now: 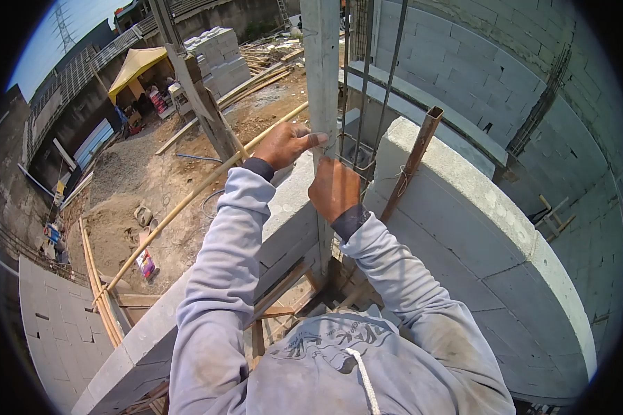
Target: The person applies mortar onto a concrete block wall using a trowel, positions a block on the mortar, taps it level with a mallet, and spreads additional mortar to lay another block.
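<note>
Grey post [322,62] standing upright just beyond your fingers, probably feeling stiff, heavy. Left hand [284,145] pointing thumb across it, right hand [336,188] showing curled fingers; cannot tell whether either is gripping. Sides above fingers likely offering best hold.

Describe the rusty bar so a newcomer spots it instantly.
Start with the pale block wall right of the person's right hand. At its end nearest that hand, a bar crosses its top edge. It is rusty brown and thicker than the dark rods nearby.
</note>
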The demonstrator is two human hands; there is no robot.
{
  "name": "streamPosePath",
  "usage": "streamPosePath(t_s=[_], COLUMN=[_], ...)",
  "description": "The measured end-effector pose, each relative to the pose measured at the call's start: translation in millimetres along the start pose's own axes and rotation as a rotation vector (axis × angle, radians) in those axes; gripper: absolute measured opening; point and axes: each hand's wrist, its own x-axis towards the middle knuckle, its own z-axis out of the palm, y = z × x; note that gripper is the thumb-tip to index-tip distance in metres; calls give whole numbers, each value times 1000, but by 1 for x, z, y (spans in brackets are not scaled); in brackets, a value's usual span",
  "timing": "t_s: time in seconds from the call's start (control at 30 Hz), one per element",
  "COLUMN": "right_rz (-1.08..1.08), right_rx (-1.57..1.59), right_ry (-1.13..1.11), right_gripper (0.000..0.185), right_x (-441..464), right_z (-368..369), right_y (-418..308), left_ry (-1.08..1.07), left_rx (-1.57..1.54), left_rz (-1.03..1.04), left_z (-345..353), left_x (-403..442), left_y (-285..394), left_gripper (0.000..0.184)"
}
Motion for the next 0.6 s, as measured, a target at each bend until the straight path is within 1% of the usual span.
streamPosePath(t_s=[0.1, 0.17, 0.27, 0.3, 0.37, 0.4, 0.5, 0.53, 0.6], right_rz=[-66, -126, -323, -367, -451, -220, -253, -333, -299], right_rx=[-18, -55, -37, -9, 52, 208, 254, 232, 256], right_ry=[-65, -136, -58, -96, -176, -345, -136, -65, -11], right_gripper=[8, 7, 6, 6, 8, 10, 12, 10, 9], right_x=[14, 22, 37, 46, 60, 61, 63, 64, 59], right_z=[-10, -23, -30, -31, -31, -50, -44, -41, -40], right_y=[-2, -2, 18, 30, 51, 39, 51, 53, 49], left_ry=[7, 15, 51, 69, 72, 75, 59, 60, 57], left_rx=[88, 32, -62, -94, -64, -49, -71, -44, 11], left_rz=[-75, -52, 9, 31, 36, 38, 99, 75, 24], left_z=[-1, 0, 6, 7, 8, 9, 11, 10, 9], left_x=[3, 2, 5, 5, 3, 1, -3, -4, -8], left_y=[-9, -11, -23, -28, -27, -26, -21, -19, -13], left_gripper=[56, 56, 55, 54, 51, 50, 49, 50, 54])
